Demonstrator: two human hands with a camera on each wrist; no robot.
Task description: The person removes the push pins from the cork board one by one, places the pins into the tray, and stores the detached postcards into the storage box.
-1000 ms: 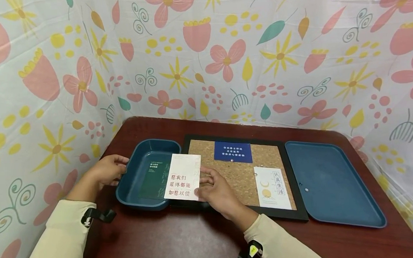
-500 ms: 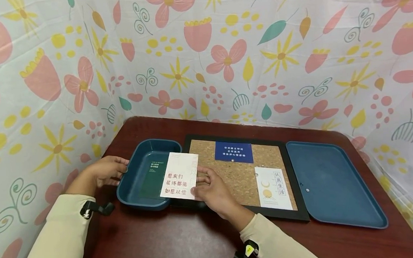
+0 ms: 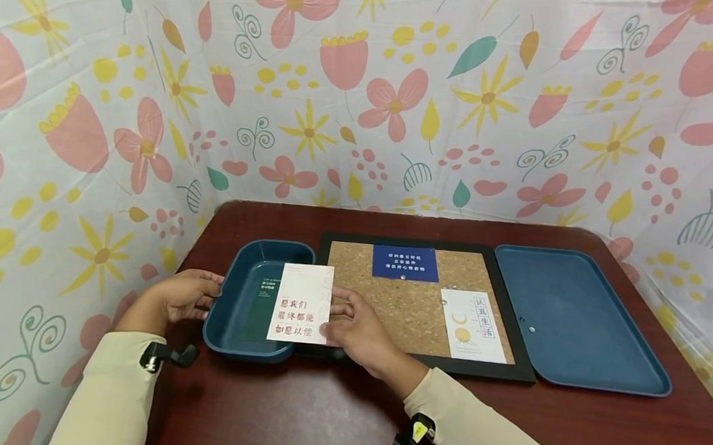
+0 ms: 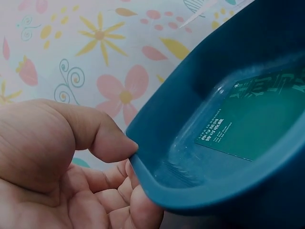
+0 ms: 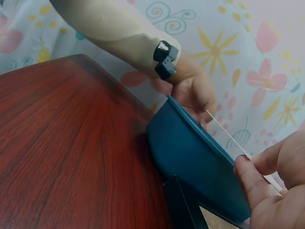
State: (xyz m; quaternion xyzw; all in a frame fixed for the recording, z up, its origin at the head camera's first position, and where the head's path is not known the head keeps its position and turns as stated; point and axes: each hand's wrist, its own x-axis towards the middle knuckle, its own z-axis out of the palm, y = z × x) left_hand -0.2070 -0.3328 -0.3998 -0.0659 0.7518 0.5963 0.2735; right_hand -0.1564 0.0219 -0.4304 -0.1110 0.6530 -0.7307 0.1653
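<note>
My right hand (image 3: 363, 334) pinches a white card with red Chinese characters (image 3: 300, 304) by its right edge, holding it over the right side of a deep blue tray (image 3: 216, 330). Seen edge-on in the right wrist view, the card (image 5: 228, 133) slants above the tray's rim (image 5: 200, 131). With thumb and fingers, my left hand (image 3: 192, 297) grips the tray's left rim; the left wrist view shows the thumb (image 4: 116, 143) on that rim. A dark green card (image 4: 257, 114) lies on the tray's floor, partly hidden by the white card in the head view.
Right of the deep tray lies a black-framed cork board (image 3: 393, 315) bearing a blue card (image 3: 404, 263) and a white card with a moon drawing (image 3: 474, 325), each with a pin. A shallow blue tray (image 3: 583, 324) with small pins stands at right. Flowered cloth (image 3: 386, 112) surrounds the table.
My right hand has moved left with the white card, which now covers more of the green card. My left hand keeps its grip on the tray's rim.
</note>
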